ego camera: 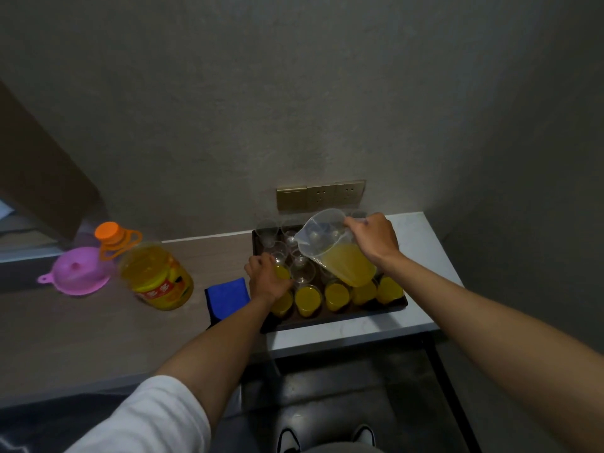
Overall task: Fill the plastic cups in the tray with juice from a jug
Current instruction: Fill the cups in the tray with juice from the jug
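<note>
— While my left hand grips a half-filled clear plastic cup in the dark rectangular tray, why?
— Steadying it; my right hand holds the tilted translucent plastic jug above.

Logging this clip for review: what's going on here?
A person is filling plastic cups in a dark tray with juice. The right hand grips a tilted clear jug; the left hand holds a part-filled cup. The front row is full; the back cups are empty.
</note>
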{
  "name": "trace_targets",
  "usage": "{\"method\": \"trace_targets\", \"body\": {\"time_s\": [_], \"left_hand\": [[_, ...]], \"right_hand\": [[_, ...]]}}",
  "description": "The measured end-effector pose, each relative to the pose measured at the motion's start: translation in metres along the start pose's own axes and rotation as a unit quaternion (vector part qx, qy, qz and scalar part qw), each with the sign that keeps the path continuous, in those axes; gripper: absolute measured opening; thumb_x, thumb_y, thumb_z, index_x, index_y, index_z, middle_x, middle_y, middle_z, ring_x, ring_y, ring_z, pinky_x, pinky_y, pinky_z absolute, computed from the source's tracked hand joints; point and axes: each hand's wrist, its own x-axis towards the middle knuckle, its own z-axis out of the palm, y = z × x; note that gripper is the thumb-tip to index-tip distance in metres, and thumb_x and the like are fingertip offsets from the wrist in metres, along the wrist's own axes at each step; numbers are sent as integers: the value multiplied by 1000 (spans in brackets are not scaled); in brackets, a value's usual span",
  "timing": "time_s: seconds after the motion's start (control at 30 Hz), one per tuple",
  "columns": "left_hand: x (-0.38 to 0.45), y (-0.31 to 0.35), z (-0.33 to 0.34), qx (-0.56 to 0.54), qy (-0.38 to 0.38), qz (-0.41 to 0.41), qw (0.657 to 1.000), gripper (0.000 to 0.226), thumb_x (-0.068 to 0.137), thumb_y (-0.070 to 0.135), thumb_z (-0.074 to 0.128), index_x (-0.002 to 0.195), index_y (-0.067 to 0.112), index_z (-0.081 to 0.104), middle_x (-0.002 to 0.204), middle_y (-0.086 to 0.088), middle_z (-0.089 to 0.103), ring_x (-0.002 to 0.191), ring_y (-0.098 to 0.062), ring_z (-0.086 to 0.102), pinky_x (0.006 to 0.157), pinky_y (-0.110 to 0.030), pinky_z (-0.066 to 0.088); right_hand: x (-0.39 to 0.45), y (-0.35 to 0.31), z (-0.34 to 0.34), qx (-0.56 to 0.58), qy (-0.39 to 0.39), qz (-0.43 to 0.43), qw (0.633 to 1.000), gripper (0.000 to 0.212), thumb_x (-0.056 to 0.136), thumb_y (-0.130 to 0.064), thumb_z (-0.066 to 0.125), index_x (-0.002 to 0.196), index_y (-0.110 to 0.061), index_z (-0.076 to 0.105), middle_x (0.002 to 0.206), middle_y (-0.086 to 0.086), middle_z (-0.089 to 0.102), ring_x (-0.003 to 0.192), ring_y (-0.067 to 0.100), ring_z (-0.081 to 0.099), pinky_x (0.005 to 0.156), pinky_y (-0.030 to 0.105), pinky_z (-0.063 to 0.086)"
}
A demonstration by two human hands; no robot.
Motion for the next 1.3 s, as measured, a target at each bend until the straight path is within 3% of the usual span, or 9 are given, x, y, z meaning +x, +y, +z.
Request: {"method": "trace_targets", "body": {"time_s": [0.13, 0.23, 0.5, 0.9, 1.2, 1.3], "left_hand": [[3, 8, -2, 26, 40, 11, 999, 59, 73, 49, 79, 115, 23, 46, 126, -5, 38, 119, -28, 39, 94, -40, 43], [8, 14, 0, 60, 21, 27, 998, 64, 77, 64, 73, 121, 23, 50, 130, -6, 39, 121, -28, 38, 99, -40, 35], [11, 23, 15, 132, -47, 55, 989, 73, 71, 70, 70, 126, 24, 57, 141, -8, 42, 131, -31, 32, 108, -45, 31], [16, 29, 28, 199, -69, 52, 976, 91, 68, 73, 72, 138, 20, 48, 150, -12, 38, 140, -35, 28, 113, -50, 25], [8, 38, 25, 113, -50, 33, 992, 92, 63, 75, 71, 136, 24, 47, 143, -10, 47, 137, -32, 36, 112, -49, 26], [4, 40, 19, 67, -50, 31, 996, 93, 60, 77, 72, 134, 26, 47, 137, -7, 52, 130, -30, 46, 110, -46, 36]], "right_hand": [[3, 0, -3, -9, 14, 7, 1000, 49, 94, -44, 61, 70, -2, 68, 64, 9, 59, 64, 22, 53, 63, 35, 39], [3, 2, -4, -12, 13, 8, 1000, 48, 95, -43, 61, 69, -3, 68, 62, 6, 58, 63, 20, 52, 62, 34, 39], [10, 11, -9, -4, 16, 15, 1000, 49, 97, -43, 61, 73, -1, 69, 65, 6, 61, 65, 20, 56, 63, 32, 41], [22, 25, -13, 5, 24, 22, 999, 50, 96, -45, 62, 78, 1, 72, 70, 8, 67, 69, 23, 61, 65, 32, 44], [23, 26, -19, 3, 24, 29, 999, 50, 96, -43, 62, 79, 3, 70, 68, 8, 64, 66, 21, 57, 64, 34, 42], [22, 24, -21, 6, 19, 29, 999, 49, 95, -43, 62, 74, 1, 68, 65, 6, 61, 64, 20, 55, 64, 34, 42]]}}
